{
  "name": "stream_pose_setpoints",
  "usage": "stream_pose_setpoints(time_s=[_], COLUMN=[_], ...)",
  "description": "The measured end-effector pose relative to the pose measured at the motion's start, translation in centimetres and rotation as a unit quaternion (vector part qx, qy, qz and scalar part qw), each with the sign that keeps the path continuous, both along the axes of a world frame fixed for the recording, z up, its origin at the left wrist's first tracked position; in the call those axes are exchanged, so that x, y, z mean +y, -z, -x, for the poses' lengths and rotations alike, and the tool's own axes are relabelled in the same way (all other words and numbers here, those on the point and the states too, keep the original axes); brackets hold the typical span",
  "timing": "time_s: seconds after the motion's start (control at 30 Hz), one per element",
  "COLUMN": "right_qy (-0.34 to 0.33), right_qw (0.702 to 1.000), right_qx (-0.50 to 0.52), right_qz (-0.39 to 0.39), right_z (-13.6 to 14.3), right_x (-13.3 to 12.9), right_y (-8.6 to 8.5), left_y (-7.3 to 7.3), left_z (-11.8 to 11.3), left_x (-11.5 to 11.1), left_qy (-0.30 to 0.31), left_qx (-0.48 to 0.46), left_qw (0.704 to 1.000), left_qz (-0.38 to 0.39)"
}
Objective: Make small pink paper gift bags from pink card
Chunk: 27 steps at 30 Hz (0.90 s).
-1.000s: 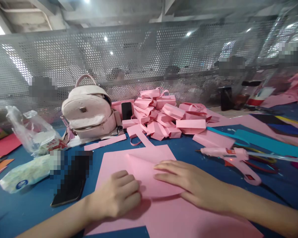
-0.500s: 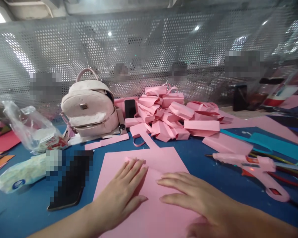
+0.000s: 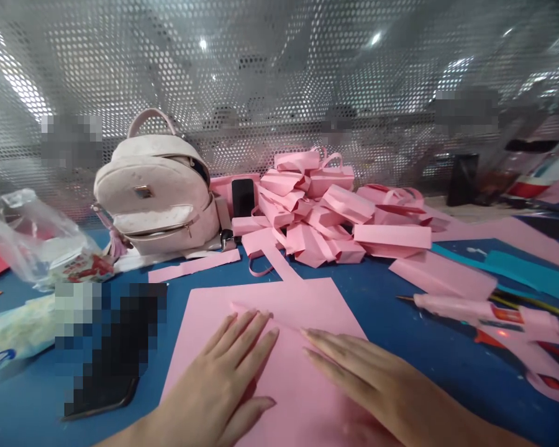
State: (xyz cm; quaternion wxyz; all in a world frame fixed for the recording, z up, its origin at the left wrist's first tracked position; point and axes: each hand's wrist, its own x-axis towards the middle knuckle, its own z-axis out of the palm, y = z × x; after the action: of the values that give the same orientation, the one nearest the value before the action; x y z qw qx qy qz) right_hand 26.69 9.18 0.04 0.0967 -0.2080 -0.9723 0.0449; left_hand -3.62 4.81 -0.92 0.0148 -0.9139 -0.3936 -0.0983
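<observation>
A large pink paper sheet [image 3: 298, 304] lies flat on the blue table, and a narrow pink piece shows on top of it by my left fingertips. My left hand [image 3: 228, 379] rests palm down on the sheet's left part, fingers stretched out. On the right part, my right hand [image 3: 377, 379] is held over the paper with its fingers extended and close together; its thumb is hidden. Whether the right fingertips touch the paper I cannot tell. Behind the sheet's far edge, a pink strip [image 3: 282, 262] leads towards a heap of folded pink paper pieces [image 3: 307, 217].
On the right lies a pink glue gun [image 3: 498, 316], near blue-green strips [image 3: 517, 270]. At the left are a white backpack [image 3: 158, 192], a plastic bag [image 3: 37, 230], a soft packet [image 3: 23, 329] and a dark phone [image 3: 112, 354]. A perforated metal screen [image 3: 279, 74] stands behind.
The view has shifted slightly closer and lower. My right hand's fingers have drawn closer together. My left hand stays flat on the sheet.
</observation>
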Motion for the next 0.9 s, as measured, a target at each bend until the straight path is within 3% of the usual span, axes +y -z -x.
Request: stream_pose_setpoints(time_s=[0.37, 0.63, 0.9], right_qy=[-0.005, -0.005, 0.034], right_qw=[1.0, 0.999, 0.996], right_qx=[-0.013, -0.004, 0.079], right_qz=[0.022, 0.039, 0.029], right_z=[-0.4, -0.5, -1.1], right_x=[-0.1, -0.3, 0.3], right_y=[0.5, -0.2, 0.2], left_y=[0.3, -0.3, -0.2], left_z=[0.2, 0.2, 0.5], left_x=[-0.2, -0.2, -0.2], left_qy=[-0.016, -0.017, -0.011], left_qx=[-0.024, -0.03, -0.106], left_qw=[1.0, 0.999, 0.994], left_qz=[0.004, 0.005, -0.002])
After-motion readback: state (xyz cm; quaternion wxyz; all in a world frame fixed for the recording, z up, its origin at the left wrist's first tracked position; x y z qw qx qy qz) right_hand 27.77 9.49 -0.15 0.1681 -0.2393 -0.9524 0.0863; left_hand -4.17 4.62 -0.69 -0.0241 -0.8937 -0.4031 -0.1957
